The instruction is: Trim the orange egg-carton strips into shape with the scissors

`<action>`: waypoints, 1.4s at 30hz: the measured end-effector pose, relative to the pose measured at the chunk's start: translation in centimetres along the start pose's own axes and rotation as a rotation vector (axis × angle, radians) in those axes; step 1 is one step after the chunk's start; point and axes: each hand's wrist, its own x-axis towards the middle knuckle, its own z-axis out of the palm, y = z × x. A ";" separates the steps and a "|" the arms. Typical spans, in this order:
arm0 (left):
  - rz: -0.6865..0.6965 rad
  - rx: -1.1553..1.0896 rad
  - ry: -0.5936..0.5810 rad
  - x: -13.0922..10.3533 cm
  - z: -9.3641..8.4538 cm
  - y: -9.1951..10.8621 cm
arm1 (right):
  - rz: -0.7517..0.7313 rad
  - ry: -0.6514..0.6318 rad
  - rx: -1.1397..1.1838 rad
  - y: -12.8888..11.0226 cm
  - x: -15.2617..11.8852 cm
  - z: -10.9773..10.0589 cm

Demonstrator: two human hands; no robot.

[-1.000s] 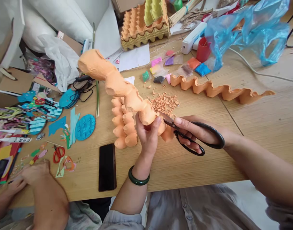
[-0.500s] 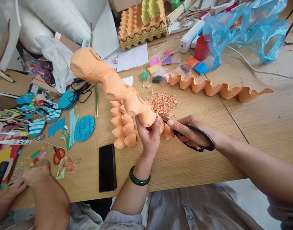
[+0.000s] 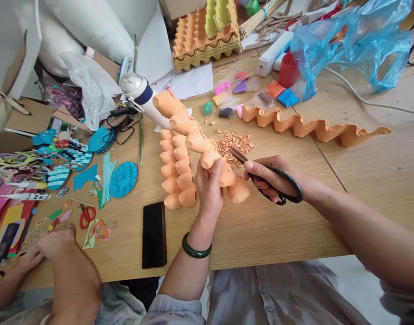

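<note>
My left hand (image 3: 210,183) is closed round a strip of orange egg carton (image 3: 196,139), a single row of cups held slanting over the table. In my right hand (image 3: 272,174) are black-handled scissors (image 3: 290,186), their blades close together and apart from the strip. Below the blades lies a heap of orange carton scraps (image 3: 239,143). Behind my left hand, two rows of egg carton cups (image 3: 169,170) rest on the table, partly covered by the held strip. Another orange carton strip (image 3: 303,124) lies to the right.
A black phone (image 3: 154,235) lies near the front edge. Further back are a white bottle (image 3: 141,95), stacked egg trays (image 3: 207,38), a red cup (image 3: 288,70) and a blue plastic bag (image 3: 352,45). At left, a co-worker's hands (image 3: 54,241) rest near red scissors (image 3: 87,215).
The carton strip has swung down and away from me, uncovering the white bottle. The scissors have come off the strip, and their blades now show over the scraps.
</note>
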 end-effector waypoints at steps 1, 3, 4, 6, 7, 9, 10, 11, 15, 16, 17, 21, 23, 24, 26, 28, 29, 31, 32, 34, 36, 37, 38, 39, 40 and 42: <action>-0.028 -0.034 -0.011 0.1 0.0 0.1 | -0.049 0.030 -0.068 -0.1 0.0 -0.3; -0.085 -0.097 -0.028 0.2 0.1 0.3 | -0.154 0.113 -0.245 -0.2 0.0 -0.9; -0.117 -0.127 -0.028 0.2 0.1 0.5 | -0.210 0.164 -0.352 -0.2 0.1 -1.1; -0.190 -0.179 -0.025 0.2 0.1 0.6 | -0.321 0.271 -0.595 0.2 0.4 -1.3; -0.225 -0.200 -0.026 0.2 0.1 0.7 | -0.378 0.320 -0.720 0.5 0.7 -1.4; -0.279 -0.234 -0.038 0.2 0.2 0.8 | -0.514 0.391 -0.925 1.3 1.3 -1.4; -0.296 -0.248 -0.048 0.2 0.2 0.8 | -0.582 0.417 -0.992 1.7 1.6 -1.4; -0.308 -0.258 -0.057 0.1 0.3 0.8 | -0.631 0.428 -1.047 2.0 1.8 -1.3; -0.332 -0.279 -0.071 -0.1 0.6 0.5 | -0.721 0.485 -1.146 3.0 2.4 -1.1; -0.332 -0.277 -0.079 -0.2 0.7 0.4 | -0.723 0.499 -1.157 3.1 2.4 -1.1; -0.329 -0.277 -0.089 -0.3 0.8 0.3 | -0.723 0.514 -1.168 3.3 2.5 -1.0; -0.350 -0.289 -0.110 -0.6 1.1 0.0 | -0.729 0.525 -1.226 3.5 2.6 -0.9; -0.364 -0.266 -0.102 -0.5 1.1 0.0 | -0.727 0.517 -1.242 3.6 2.7 -0.9; -0.365 -0.247 -0.097 -0.5 1.1 0.0 | -0.721 0.510 -1.242 3.6 2.7 -0.9; -0.362 -0.220 -0.087 -0.4 1.0 0.2 | -0.701 0.488 -1.235 3.6 2.7 -0.9; -0.348 -0.226 -0.084 -0.3 0.9 0.5 | -0.688 0.472 -1.230 3.6 2.7 -0.9; -0.340 -0.239 -0.084 -0.2 0.8 0.5 | -0.686 0.471 -1.234 3.7 2.7 -0.9; -0.328 -0.262 -0.092 -0.1 0.7 0.7 | -0.689 0.480 -1.249 3.8 2.8 -1.0; -0.330 -0.266 -0.099 0.0 0.7 0.7 | -0.688 0.492 -1.257 3.9 2.9 -1.1; -0.349 -0.257 -0.112 0.0 0.7 0.7 | -0.683 0.511 -1.272 4.1 3.1 -1.2; -0.371 -0.235 -0.107 0.0 0.8 0.6 | -0.680 0.528 -1.283 4.4 3.3 -1.2; -0.382 -0.225 -0.102 0.0 0.9 0.6 | -0.679 0.533 -1.289 4.6 3.4 -1.2; -0.392 -0.220 -0.096 0.0 1.0 0.6 | -0.681 0.539 -1.293 4.7 3.4 -1.2; -0.401 -0.219 -0.092 -0.1 1.0 0.6 | -0.680 0.545 -1.298 4.8 3.4 -1.2; -0.411 -0.220 -0.088 -0.1 1.1 0.6 | -0.676 0.553 -1.303 4.8 3.4 -1.1; -0.425 -0.220 -0.080 -0.1 1.1 0.6 | -0.656 0.558 -1.317 4.9 3.3 -0.8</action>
